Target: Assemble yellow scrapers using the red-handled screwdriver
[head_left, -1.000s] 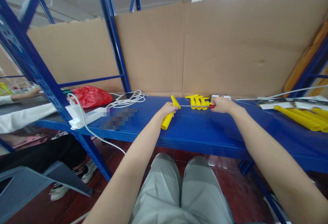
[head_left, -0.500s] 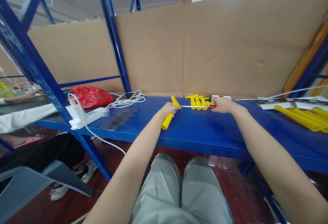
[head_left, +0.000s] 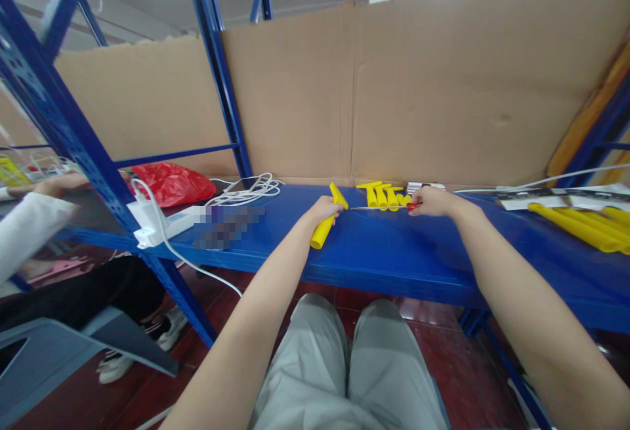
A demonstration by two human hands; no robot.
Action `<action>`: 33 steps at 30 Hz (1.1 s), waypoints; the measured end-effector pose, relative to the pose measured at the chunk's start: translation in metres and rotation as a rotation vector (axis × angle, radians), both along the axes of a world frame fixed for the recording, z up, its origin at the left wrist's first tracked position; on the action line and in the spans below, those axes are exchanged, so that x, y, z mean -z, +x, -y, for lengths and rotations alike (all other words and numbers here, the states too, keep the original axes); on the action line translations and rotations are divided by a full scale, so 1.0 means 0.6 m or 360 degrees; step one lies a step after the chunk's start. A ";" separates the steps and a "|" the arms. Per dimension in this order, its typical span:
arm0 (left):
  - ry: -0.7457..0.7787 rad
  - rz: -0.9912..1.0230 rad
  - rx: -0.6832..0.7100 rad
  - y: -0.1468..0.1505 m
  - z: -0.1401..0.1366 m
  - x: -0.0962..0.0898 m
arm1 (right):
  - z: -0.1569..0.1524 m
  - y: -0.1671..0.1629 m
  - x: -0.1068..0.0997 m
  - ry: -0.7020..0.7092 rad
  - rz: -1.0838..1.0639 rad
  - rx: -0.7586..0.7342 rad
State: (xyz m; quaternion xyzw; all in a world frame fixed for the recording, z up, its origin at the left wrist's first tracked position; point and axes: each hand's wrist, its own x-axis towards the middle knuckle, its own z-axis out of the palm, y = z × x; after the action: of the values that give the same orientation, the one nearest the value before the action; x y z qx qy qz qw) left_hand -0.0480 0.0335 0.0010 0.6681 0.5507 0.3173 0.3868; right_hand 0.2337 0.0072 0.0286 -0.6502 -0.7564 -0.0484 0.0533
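Observation:
My left hand [head_left: 325, 209] is wrapped round a yellow T-shaped tube piece [head_left: 321, 233], whose crossbar tilts up beyond the fingers. My right hand [head_left: 427, 201] grips the red handle of a screwdriver [head_left: 374, 208]. Its long thin metal shaft points left, and the tip lies close beside the yellow piece; a narrow gap seems to separate them. Behind the shaft, several similar yellow T-shaped pieces [head_left: 380, 195] lie in a row on the blue shelf [head_left: 384, 253]. A small white striped object [head_left: 438, 187] is partly hidden behind my right hand.
At the right lie yellow tubes [head_left: 575, 226] beside flat packaging. To the left are a white power strip [head_left: 182, 221], coiled white cable [head_left: 256, 188] and a red plastic bag [head_left: 172, 184]. Cardboard [head_left: 418, 88] stands behind. A co-worker's sleeve [head_left: 37, 226] shows beyond the blue post [head_left: 93, 128].
The screwdriver has drawn slightly right, its tip moving away from the yellow piece. My left hand stays in place. At the far left, the co-worker's arm has shifted.

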 end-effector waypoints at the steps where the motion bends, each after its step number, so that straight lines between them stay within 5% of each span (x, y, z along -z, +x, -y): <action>1: 0.0000 0.0002 -0.0001 0.000 0.000 0.000 | 0.001 -0.002 0.002 -0.0050 -0.0045 -0.0012; 8: 0.0005 0.0023 0.0011 -0.001 -0.001 0.002 | 0.002 -0.005 0.007 -0.0105 -0.0099 -0.0202; 25: 0.0023 -0.0009 0.0001 0.002 0.008 -0.004 | 0.000 0.007 0.013 -0.0273 -0.0071 -0.0219; 33: 0.0093 -0.0023 0.0113 0.009 0.020 -0.007 | -0.007 -0.033 0.025 -0.0258 -0.0257 -0.0381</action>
State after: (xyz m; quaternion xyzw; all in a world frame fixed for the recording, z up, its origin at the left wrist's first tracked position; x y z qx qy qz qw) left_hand -0.0426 0.0216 0.0050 0.7005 0.5201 0.3145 0.3741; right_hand 0.2139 0.0116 0.0136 -0.5594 -0.8231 0.0719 0.0666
